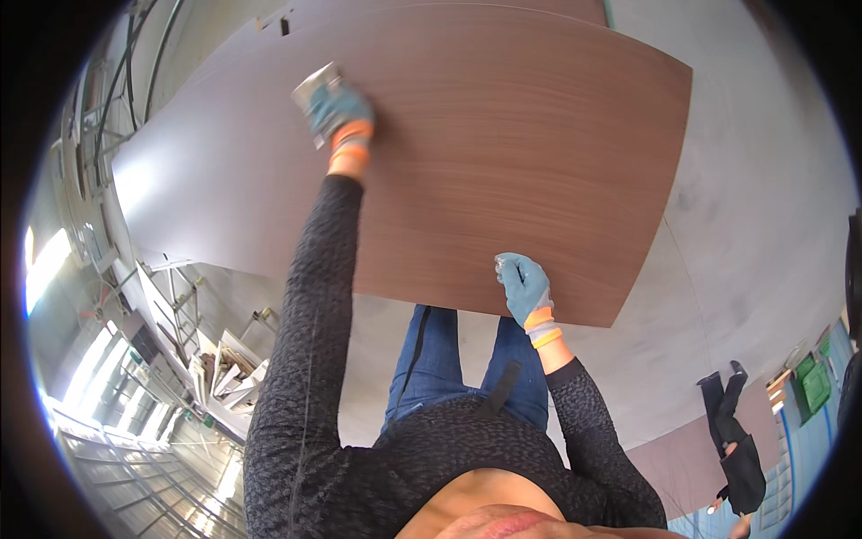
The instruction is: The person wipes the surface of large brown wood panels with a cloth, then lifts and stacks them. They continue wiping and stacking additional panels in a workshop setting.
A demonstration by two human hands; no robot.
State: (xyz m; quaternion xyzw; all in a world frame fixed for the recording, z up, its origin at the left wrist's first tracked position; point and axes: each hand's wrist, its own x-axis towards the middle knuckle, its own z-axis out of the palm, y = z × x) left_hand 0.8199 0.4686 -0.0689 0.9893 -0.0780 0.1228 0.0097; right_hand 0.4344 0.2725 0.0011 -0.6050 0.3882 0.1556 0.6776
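Note:
A large reddish-brown wood-grain panel (pixel 503 144) lies flat in front of me. My left hand (pixel 339 110), in a blue-grey glove with an orange cuff, reaches far out over its left part. It is closed on a pale, folded cloth (pixel 316 83) pressed against the panel's surface. Close to the panel's near edge is my right hand (pixel 524 286), in a matching glove. Its fingers are curled in, and a small whitish, shiny bit shows at the fingertips, too small to name.
At the lower left, a pile of board offcuts (pixel 226 370) stands near metal racks (pixel 184 305). A person in dark clothes (pixel 741 476) is at the lower right, near a green bin (pixel 815 386). Pale grey floor (pixel 736 225) runs beyond the panel's right edge.

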